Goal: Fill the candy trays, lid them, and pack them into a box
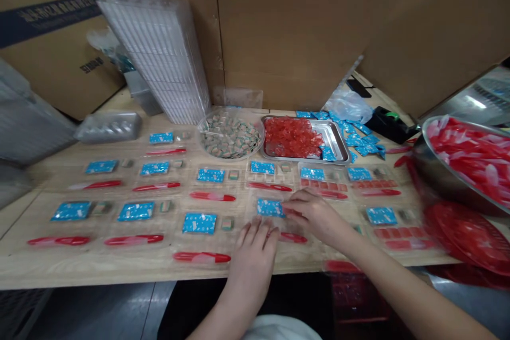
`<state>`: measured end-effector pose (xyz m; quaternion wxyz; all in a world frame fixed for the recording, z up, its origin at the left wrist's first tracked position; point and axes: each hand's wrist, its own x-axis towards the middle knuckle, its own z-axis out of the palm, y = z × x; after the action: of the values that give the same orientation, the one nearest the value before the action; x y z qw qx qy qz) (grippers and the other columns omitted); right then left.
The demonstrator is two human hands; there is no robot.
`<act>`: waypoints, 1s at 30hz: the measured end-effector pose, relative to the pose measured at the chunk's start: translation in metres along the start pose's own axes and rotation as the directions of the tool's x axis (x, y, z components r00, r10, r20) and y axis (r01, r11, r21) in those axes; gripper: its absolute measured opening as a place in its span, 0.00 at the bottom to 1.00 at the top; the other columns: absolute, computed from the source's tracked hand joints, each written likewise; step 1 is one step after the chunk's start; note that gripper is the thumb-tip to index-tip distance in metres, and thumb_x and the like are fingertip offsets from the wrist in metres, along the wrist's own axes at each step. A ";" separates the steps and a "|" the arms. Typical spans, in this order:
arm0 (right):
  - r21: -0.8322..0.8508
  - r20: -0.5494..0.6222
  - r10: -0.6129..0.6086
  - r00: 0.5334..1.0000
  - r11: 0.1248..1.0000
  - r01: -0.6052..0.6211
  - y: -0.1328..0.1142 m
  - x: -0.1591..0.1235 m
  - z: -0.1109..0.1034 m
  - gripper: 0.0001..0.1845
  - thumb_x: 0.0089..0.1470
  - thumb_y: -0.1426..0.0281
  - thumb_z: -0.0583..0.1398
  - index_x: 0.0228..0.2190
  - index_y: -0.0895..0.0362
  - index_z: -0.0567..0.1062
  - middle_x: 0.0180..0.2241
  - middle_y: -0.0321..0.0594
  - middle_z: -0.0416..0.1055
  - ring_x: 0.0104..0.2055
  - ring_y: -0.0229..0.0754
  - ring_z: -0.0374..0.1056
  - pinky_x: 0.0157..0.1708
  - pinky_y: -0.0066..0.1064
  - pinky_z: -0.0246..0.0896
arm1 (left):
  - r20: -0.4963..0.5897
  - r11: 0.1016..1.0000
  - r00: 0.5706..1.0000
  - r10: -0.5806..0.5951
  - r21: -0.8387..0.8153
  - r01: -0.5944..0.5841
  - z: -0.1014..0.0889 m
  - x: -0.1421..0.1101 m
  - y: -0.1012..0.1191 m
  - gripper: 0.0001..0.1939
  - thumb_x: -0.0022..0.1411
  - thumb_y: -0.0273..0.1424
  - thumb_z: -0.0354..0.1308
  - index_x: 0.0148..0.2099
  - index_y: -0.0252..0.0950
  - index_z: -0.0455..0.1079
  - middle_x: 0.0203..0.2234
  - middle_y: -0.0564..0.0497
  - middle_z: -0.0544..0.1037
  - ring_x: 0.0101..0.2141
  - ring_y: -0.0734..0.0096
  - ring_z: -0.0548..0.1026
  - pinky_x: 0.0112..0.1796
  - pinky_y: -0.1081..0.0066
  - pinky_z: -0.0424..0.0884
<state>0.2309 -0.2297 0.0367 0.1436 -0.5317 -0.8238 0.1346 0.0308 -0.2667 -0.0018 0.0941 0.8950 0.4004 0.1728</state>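
My right hand (pixel 316 215) reaches over a clear plastic tray in the front middle. Its fingertips are pinched together beside a blue patterned packet (pixel 270 207), and what they hold is hidden. My left hand (pixel 255 244) lies at the front of that same tray with fingers stretched forward, partly covering a red pen-shaped piece (pixel 294 237). To its left, another tray holds a blue packet (pixel 200 223), a small striped block (pixel 227 223) and a red pen-shaped piece (pixel 202 257). Some trays on the right also hold a strip of red squares (pixel 400 232).
Behind the rows stand a round tub of small striped blocks (pixel 231 135) and a metal tray (pixel 337 141) with red pieces. Loose blue packets (pixel 364 143) lie beside it. A steel bowl (pixel 446 164) of red pieces is at right. Stacked clear trays (pixel 159 58) rise at back left.
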 end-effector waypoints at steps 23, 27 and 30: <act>0.815 -0.132 0.558 0.819 0.531 -0.230 0.056 0.044 -0.038 0.11 0.47 0.62 0.62 0.32 0.56 0.71 0.29 0.39 0.74 0.31 0.41 0.71 0.33 0.34 0.66 | 0.013 0.877 0.985 -0.174 -0.453 0.161 -0.018 0.010 0.001 0.16 0.62 0.25 0.50 0.51 0.41 0.67 0.50 0.47 0.72 0.53 0.58 0.67 0.52 0.54 0.63; 0.856 -0.189 0.472 0.861 0.509 -0.091 -0.017 0.020 -0.016 0.06 0.48 0.68 0.63 0.30 0.54 0.72 0.32 0.38 0.74 0.34 0.38 0.71 0.33 0.30 0.67 | 0.228 0.213 0.865 -0.447 -0.912 0.350 -0.043 0.037 0.003 0.13 0.62 0.34 0.52 0.49 0.38 0.65 0.40 0.46 0.76 0.41 0.64 0.75 0.43 0.62 0.71; 0.675 -0.339 0.294 0.894 0.738 0.013 -0.046 0.011 -0.008 0.05 0.50 0.72 0.61 0.33 0.52 0.74 0.35 0.37 0.74 0.39 0.39 0.70 0.40 0.33 0.66 | 0.391 -0.247 0.797 -0.460 -0.919 0.308 -0.052 0.051 0.003 0.11 0.61 0.38 0.54 0.40 0.34 0.65 0.33 0.48 0.76 0.33 0.68 0.76 0.36 0.67 0.72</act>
<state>0.1915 -0.2373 0.0625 0.4865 -0.5243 -0.6268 0.3091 0.0447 -0.2289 0.0588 0.7392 0.3440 0.4056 0.4133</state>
